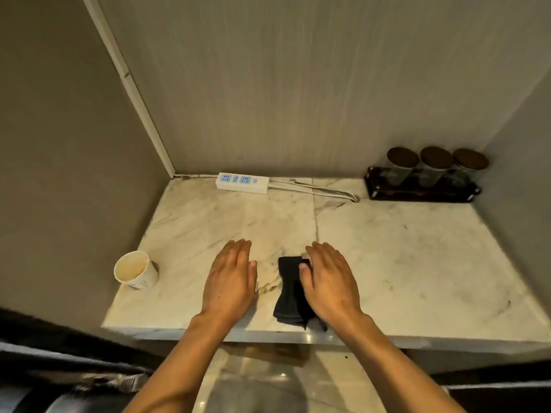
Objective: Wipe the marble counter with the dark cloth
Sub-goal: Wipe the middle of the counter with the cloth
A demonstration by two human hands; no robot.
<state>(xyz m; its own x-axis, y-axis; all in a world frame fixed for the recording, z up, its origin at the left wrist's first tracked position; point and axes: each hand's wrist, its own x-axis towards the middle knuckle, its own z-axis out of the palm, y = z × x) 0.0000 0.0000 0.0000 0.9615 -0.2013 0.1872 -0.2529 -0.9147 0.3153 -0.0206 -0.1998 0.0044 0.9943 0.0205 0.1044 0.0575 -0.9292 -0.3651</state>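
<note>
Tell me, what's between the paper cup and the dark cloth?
The left hand lies flat on the marble counter between paper cup and dark cloth, in the head view.

My marble counter (387,248) fills an alcove, a seam running front to back through it. On it lie a white power strip (242,183) against the back wall, a dark tray (417,193) in the far right corner, a paper cup (135,271) near the left edge, and the folded dark cloth (289,289) by the front edge.
</note>
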